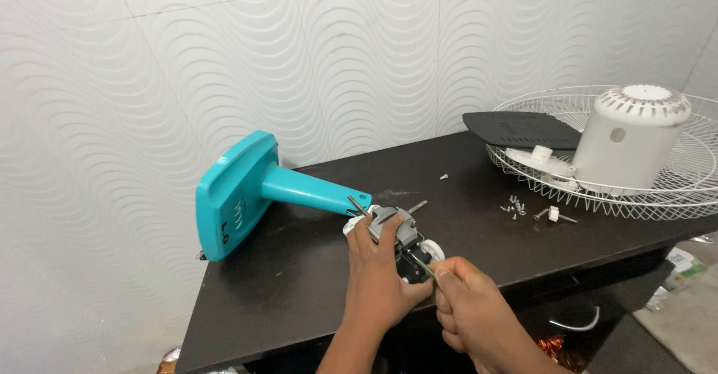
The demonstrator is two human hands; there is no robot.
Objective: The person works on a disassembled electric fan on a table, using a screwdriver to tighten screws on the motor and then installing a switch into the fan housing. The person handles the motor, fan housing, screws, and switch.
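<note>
Gripping the grey fan motor assembly (400, 239) at the near edge of the dark table (299, 292), the left hand (378, 277) wraps closed around it from the left. Right hand (467, 310) pinches a thin screwdriver (424, 267), tip at the motor. Teal fan stand (254, 191) lies tipped, touching the motor's far side. Loose screws (516, 208) sit right, near the white wire grille (658, 187) and white motor cover (632, 138).

fan grille (658, 194): cut by right edge | screws (516, 208): too small
</note>
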